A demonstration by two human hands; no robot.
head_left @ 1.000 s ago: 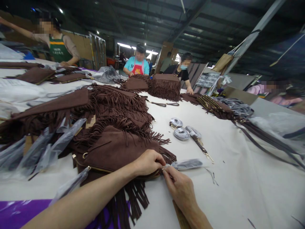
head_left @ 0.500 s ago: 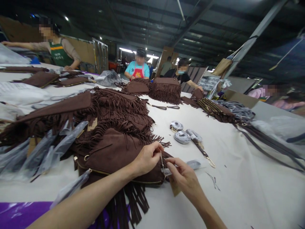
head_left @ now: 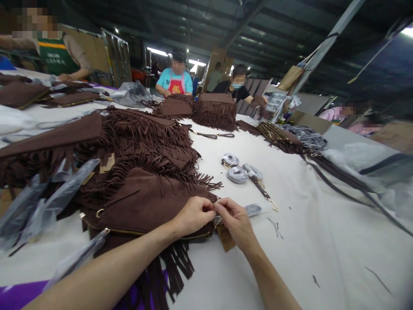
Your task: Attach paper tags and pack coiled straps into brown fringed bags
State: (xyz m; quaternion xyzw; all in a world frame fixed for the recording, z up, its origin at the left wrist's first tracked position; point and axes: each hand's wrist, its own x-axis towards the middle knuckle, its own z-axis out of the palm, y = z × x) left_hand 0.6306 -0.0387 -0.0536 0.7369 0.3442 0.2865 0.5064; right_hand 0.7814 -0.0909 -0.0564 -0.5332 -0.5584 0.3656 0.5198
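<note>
A dark brown fringed bag (head_left: pixel 155 202) lies on the white table, its gold zipper (head_left: pixel 198 236) along the near edge. At the bag's right end, my left hand (head_left: pixel 193 215) is closed in a pinch. Against its fingertips, my right hand (head_left: pixel 236 221) pinches too. Between them is the thin string of a hang tag, now mostly hidden by the fingers. The brown card hang tag (head_left: pixel 226 239) dangles below my right hand. A plastic-wrapped strip (head_left: pixel 253 209) sticks out behind that hand. Another plastic-wrapped piece (head_left: pixel 77 258) hangs from the zipper's left end.
More fringed bags (head_left: pixel 145 137) are heaped beyond. Coiled straps (head_left: pixel 238 174) in wrapping and a clip (head_left: pixel 274 204) lie to the right. Thread scraps (head_left: pixel 275 228) dot the table (head_left: pixel 306 258). Purple plastic (head_left: pixel 22 292) is at near left. Several co-workers stand at the far side.
My hands have come together, fingertips meeting; the light string seen between them before is now covered. My view has shifted, so the scene sits further left.
</note>
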